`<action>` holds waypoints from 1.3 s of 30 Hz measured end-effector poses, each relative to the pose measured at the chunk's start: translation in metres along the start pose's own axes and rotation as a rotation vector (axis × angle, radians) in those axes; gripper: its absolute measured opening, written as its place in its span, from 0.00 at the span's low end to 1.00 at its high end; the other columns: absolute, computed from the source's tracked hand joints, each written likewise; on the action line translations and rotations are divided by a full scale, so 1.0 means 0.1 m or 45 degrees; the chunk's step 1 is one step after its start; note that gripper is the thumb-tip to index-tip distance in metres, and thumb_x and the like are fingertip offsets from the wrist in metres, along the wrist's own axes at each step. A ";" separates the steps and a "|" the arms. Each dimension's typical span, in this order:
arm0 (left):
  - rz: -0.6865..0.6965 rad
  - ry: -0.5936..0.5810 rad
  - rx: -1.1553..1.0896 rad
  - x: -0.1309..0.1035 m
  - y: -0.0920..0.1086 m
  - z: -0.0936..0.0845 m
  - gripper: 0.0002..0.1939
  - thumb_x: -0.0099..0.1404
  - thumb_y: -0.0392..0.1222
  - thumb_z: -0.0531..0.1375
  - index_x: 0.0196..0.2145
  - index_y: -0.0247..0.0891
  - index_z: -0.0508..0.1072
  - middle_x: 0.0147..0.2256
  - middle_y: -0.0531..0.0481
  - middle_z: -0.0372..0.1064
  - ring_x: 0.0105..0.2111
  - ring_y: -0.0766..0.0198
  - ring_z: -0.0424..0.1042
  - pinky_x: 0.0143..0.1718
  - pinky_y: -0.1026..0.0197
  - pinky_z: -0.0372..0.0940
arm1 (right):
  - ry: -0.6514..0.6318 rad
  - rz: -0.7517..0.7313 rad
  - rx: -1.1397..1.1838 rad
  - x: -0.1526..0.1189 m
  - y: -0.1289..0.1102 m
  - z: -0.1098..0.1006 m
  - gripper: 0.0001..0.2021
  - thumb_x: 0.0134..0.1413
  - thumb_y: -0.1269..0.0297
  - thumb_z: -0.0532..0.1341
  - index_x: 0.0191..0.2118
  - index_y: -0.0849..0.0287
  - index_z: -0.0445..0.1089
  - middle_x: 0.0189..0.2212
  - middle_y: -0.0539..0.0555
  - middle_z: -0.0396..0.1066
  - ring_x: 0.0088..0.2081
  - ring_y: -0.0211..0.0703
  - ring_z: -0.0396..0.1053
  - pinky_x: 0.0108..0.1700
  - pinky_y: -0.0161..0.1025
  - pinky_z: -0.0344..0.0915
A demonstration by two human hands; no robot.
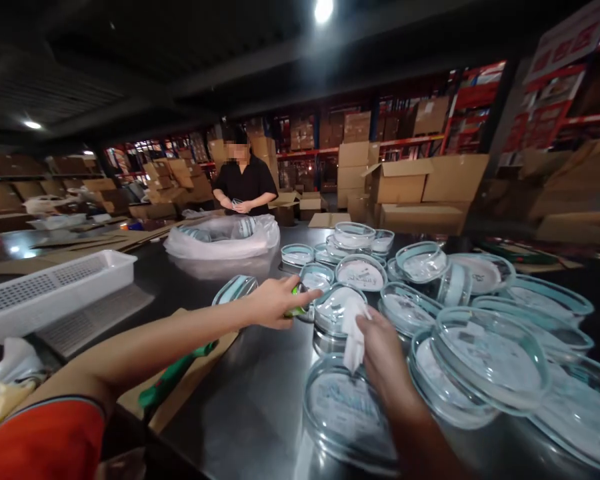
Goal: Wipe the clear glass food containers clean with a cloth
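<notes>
My left hand [275, 303] is closed around a shiny green can [298, 301], its forefinger stretched over the can's top. Most of the can is hidden behind the hand. A white tissue [354, 333] is pinched in my right hand [383, 350], and its loose end hangs down. Just beyond the tissue lies a clear rounded case [333, 307] with a pale teal rim; whether the tissue touches it I cannot tell. Nearer to me, below my right hand, another clear case [343, 407] shows a printed white insert. One more case [235, 288] lies behind my left wrist.
Several similar clear cases [490, 350] are piled on the right of the dark shiny table [240, 407]. A plastic bag [220, 247] with cases inside stands farther back, before a person [245, 177] in black. At left are a white basket [60, 287] and a green-handled tool [173, 377] on cardboard.
</notes>
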State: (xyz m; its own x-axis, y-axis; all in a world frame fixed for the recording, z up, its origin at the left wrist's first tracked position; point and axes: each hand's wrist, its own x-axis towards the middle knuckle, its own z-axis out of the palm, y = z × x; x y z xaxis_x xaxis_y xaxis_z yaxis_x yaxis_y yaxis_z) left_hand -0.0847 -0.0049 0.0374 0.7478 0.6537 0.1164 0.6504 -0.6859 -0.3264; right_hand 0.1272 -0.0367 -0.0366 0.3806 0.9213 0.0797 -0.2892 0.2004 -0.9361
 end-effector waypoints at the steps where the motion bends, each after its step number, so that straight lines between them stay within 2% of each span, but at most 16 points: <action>1: 0.009 -0.006 0.004 0.00 -0.01 -0.02 0.43 0.55 0.51 0.60 0.65 0.53 0.45 0.46 0.44 0.59 0.38 0.52 0.70 0.33 0.59 0.64 | -0.054 0.095 0.052 0.04 0.05 0.12 0.11 0.50 0.63 0.64 0.39 0.62 0.71 0.30 0.52 0.73 0.32 0.43 0.72 0.37 0.42 0.70; 5: -0.009 -0.011 0.028 -0.03 -0.06 -0.04 0.45 0.53 0.54 0.60 0.65 0.50 0.46 0.42 0.45 0.62 0.33 0.53 0.71 0.29 0.59 0.62 | -0.189 0.324 0.228 0.10 0.18 0.52 0.09 0.60 0.61 0.59 0.39 0.63 0.68 0.33 0.51 0.71 0.32 0.37 0.70 0.36 0.40 0.70; 10: -0.047 -0.037 0.058 -0.05 -0.10 -0.02 0.47 0.49 0.56 0.61 0.64 0.50 0.48 0.41 0.46 0.63 0.27 0.57 0.70 0.25 0.61 0.60 | -0.251 0.428 0.390 0.06 0.27 0.71 0.09 0.61 0.61 0.59 0.41 0.63 0.68 0.35 0.51 0.70 0.33 0.37 0.70 0.36 0.39 0.69; 17: -0.021 -0.095 0.069 0.00 -0.04 -0.07 0.45 0.51 0.55 0.60 0.64 0.49 0.47 0.40 0.46 0.63 0.29 0.56 0.70 0.27 0.60 0.61 | -0.313 0.525 0.494 -0.03 0.24 0.66 0.08 0.61 0.63 0.58 0.41 0.63 0.68 0.35 0.51 0.70 0.34 0.38 0.70 0.37 0.40 0.70; 27: 0.080 -0.131 0.159 0.20 0.05 -0.20 0.43 0.51 0.54 0.62 0.62 0.50 0.52 0.41 0.46 0.63 0.27 0.56 0.70 0.26 0.57 0.63 | -0.330 0.503 0.546 0.05 0.20 0.56 0.10 0.61 0.60 0.58 0.42 0.63 0.68 0.36 0.52 0.70 0.34 0.38 0.70 0.37 0.40 0.70; 39: 0.183 -0.187 0.173 0.37 0.06 -0.18 0.44 0.46 0.54 0.64 0.59 0.42 0.55 0.42 0.42 0.66 0.26 0.52 0.71 0.24 0.55 0.63 | -0.308 0.462 0.508 0.14 0.37 0.54 0.12 0.61 0.58 0.58 0.42 0.62 0.68 0.35 0.51 0.69 0.32 0.37 0.69 0.34 0.38 0.69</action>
State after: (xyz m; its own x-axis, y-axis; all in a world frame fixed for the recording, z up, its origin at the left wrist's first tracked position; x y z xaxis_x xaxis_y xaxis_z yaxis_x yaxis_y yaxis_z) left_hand -0.0511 0.0095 0.0568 0.7972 0.5990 -0.0750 0.5074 -0.7322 -0.4543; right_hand 0.0744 0.0012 -0.0521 -0.0018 0.9948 -0.1015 -0.6894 -0.0748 -0.7205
